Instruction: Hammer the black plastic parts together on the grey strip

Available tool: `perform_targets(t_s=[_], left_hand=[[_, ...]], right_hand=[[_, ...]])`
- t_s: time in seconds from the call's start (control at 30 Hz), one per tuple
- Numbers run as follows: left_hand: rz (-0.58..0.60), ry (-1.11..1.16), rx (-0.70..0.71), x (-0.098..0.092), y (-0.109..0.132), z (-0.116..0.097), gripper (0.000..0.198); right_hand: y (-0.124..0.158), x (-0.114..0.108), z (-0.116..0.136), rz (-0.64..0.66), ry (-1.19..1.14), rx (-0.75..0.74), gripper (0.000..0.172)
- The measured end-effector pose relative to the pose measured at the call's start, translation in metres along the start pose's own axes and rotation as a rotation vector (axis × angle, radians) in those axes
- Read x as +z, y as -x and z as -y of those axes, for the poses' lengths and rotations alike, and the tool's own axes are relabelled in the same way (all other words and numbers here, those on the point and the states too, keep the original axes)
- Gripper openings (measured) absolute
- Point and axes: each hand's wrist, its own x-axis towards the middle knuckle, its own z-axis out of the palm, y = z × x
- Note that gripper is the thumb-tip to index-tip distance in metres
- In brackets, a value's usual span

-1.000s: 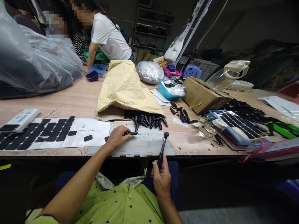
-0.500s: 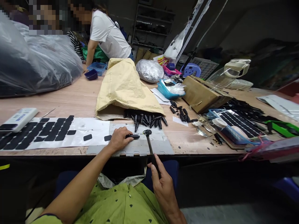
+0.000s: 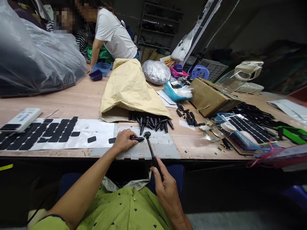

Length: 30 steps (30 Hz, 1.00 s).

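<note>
My left hand (image 3: 125, 140) is closed on a black cylindrical part (image 3: 137, 139), which lies level over the grey mat (image 3: 158, 148) with its free end pointing right. In my right hand (image 3: 165, 183) is a small hammer (image 3: 150, 147), gripped by its dark handle. The hammer's head is close to the right end of the black part; whether they touch I cannot tell. Just beyond, several similar black parts (image 3: 153, 122) spill from the mouth of a yellow woven sack (image 3: 129, 91).
On the left, a white sheet with black stickers (image 3: 96, 126) lies beside a white device (image 3: 21, 119). A cardboard box (image 3: 208, 95), blue basket (image 3: 176, 92) and more loose parts stand right. A large plastic bag (image 3: 48, 60) and a person in a white shirt (image 3: 115, 32) are across the table.
The hammer's head has shifted left, closer to the end of the black part. My left hand keeps its hold. The whole view has shifted slightly.
</note>
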Motion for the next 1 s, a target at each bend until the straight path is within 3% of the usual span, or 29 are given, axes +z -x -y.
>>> perform_targets(t_s=[0.53,0.7,0.87,1.0], left_hand=[[0.011,-0.016,-0.007,-0.001,0.0,-0.001,0.016],[0.0,-0.027,-0.005,0.0,0.001,0.0,0.015],[0.001,-0.033,-0.005,0.0,0.002,0.0,0.015],[0.033,-0.037,0.012,-0.004,0.005,-0.002,0.014]], right_hand=[[0.001,0.011,0.007,0.072,0.002,-0.008,0.051],[-0.005,0.003,-0.007,-0.055,0.03,0.037,0.053],[-0.018,-0.02,-0.029,-0.242,0.213,0.056,0.053],[-0.022,-0.033,-0.037,-0.254,0.378,0.049,0.052]])
